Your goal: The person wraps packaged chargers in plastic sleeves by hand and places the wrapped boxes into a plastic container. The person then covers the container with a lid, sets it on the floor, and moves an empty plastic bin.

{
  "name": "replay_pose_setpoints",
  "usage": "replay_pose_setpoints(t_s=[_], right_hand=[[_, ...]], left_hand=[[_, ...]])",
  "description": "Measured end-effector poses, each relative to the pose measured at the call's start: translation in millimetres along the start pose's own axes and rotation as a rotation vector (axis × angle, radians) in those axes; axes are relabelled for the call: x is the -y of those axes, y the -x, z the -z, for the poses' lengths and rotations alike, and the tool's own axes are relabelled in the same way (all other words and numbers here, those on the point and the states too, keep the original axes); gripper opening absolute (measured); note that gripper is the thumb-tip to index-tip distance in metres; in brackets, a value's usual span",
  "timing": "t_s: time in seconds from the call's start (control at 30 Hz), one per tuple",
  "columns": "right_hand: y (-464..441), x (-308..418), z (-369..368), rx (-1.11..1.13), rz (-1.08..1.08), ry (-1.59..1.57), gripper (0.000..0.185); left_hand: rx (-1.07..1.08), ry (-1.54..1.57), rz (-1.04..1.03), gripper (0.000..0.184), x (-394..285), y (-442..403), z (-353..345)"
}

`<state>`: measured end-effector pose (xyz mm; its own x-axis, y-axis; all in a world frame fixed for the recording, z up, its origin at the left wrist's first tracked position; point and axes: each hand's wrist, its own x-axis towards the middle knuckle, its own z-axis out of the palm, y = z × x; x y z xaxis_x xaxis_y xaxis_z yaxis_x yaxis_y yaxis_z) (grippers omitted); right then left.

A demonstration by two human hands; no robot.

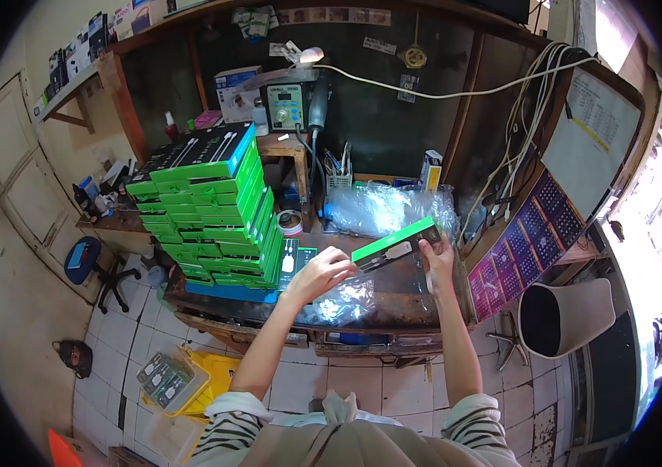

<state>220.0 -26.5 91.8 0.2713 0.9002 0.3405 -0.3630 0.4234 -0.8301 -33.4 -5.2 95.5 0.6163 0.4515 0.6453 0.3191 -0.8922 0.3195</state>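
Observation:
My right hand [437, 261] grips the right end of a black and green box [395, 247], which is tilted up to the right above the desk. At the box's left end is my left hand [323, 274], its fingers pinched together; whether they grip the box's edge is too small to tell. A tall stack of green and black boxes [210, 210] stands to the left. Beside its base, another box [289, 261] shows a white picture on its face. Clear plastic wrap [343, 302] lies on the desk below my hands.
Behind the box lies a heap of clear plastic bags [393, 208]. A soldering station [285, 107] sits on a small wooden shelf at the back. Cables hang at the right. On the floor are a yellow crate [210, 373] and a white chair [576, 317].

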Motion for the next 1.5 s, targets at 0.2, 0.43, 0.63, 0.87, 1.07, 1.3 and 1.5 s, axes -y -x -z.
replay_pose_setpoints(t_s=[0.2, 0.43, 0.63, 0.87, 1.07, 1.3, 1.5], right_hand=[[-1, 7, 15, 0.067, -0.045, 0.155, 0.042], [2, 7, 7, 0.181, -0.013, 0.224, 0.043], [2, -3, -7, 0.123, -0.002, 0.184, 0.042], [-6, 1, -20, 0.094, -0.048, 0.244, 0.044], [-12, -11, -30, 0.252, 0.034, 0.300, 0.052], [6, -26, -42, 0.363, 0.250, 0.838, 0.036], [23, -56, -26, 0.402, 0.301, 0.939, 0.031]], left_hand=[[-0.012, 0.023, -0.016, 0.011, -1, -2, -3], [-0.114, 0.160, 0.063, 0.016, 1, -5, -12], [-0.339, 0.411, 0.321, 0.016, 4, -6, -38], [-0.208, 0.517, 0.371, 0.057, -1, -6, -34], [-0.301, 0.599, 0.392, 0.064, -2, -18, -43], [-0.376, 0.790, 0.407, 0.060, 15, -16, -65], [-0.348, 0.795, 0.452, 0.050, 23, 12, -86]])
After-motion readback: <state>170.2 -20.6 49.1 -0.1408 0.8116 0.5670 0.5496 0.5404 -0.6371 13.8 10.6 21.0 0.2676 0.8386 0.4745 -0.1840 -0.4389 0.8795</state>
